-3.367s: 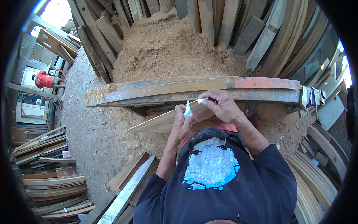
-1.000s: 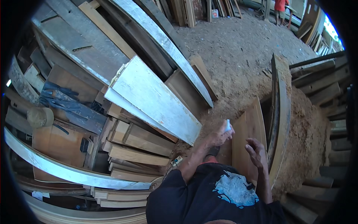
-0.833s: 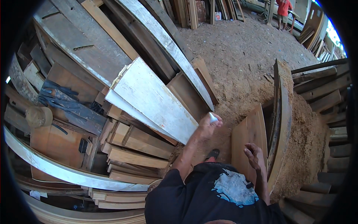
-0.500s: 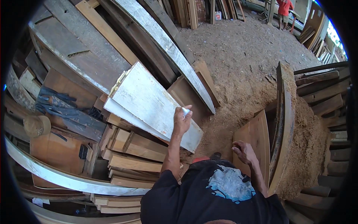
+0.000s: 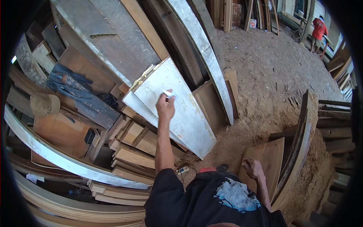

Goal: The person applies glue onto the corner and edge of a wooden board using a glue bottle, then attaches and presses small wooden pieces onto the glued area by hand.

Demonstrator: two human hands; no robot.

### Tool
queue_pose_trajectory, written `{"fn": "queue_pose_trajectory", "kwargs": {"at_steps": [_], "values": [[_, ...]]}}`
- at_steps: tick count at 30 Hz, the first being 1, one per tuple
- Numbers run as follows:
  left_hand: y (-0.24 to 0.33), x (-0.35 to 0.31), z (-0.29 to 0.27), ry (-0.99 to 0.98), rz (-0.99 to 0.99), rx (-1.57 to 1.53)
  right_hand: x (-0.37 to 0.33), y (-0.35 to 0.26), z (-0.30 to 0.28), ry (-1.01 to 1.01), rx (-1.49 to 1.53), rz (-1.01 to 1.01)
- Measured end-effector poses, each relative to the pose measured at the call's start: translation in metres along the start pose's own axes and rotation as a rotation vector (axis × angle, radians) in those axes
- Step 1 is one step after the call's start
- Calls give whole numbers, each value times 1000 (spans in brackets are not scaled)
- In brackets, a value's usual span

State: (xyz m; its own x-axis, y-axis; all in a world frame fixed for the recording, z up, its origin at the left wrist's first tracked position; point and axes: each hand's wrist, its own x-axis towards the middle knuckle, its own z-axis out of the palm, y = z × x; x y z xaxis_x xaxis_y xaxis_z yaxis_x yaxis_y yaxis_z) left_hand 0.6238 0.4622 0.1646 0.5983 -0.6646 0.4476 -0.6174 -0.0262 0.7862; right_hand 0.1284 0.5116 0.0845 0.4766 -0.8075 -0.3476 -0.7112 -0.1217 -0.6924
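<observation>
My left hand (image 5: 166, 108) is closed around a small white tube (image 5: 166, 93) with a pointed end; most of the tube is hidden by the fingers. It is over the upper part of a white-faced board (image 5: 194, 126), which lies slanted on a stack with yellowish residue along its top edge. Whether the tube touches the board I cannot tell. Farther right, my right hand (image 5: 254, 168) is low with its fingers curled, beside the left edge of a brown wooden panel (image 5: 270, 153). Anything inside those fingers is hidden.
Stacked planks (image 5: 132, 157) and a long curved white-edged board (image 5: 72, 162) are on the left. Dark blue gloves (image 5: 70, 83) and a tan cap (image 5: 44, 104) lie nearby. Sawdust (image 5: 306, 189) is heaped at right, past an upright plank (image 5: 298, 138). A person in red (image 5: 319, 29) stands far off.
My left hand has moved left and up over the white board with the tube. My right hand stays low by the brown panel. The whole view has shifted.
</observation>
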Motion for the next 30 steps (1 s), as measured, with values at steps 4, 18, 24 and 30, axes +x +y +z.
{"fn": "queue_pose_trajectory", "kwargs": {"at_steps": [4,18,24,30], "values": [[-10,57,-68,251,14,158,12,-2,2,-33,-61,27],[-59,164,-162,45,-182,303,30,-7,7,-75,-132,-14],[-68,147,-143,155,-142,216,26,-6,7,-64,-133,11],[-71,137,-131,266,-95,309,25,-5,8,-63,-134,15]]}}
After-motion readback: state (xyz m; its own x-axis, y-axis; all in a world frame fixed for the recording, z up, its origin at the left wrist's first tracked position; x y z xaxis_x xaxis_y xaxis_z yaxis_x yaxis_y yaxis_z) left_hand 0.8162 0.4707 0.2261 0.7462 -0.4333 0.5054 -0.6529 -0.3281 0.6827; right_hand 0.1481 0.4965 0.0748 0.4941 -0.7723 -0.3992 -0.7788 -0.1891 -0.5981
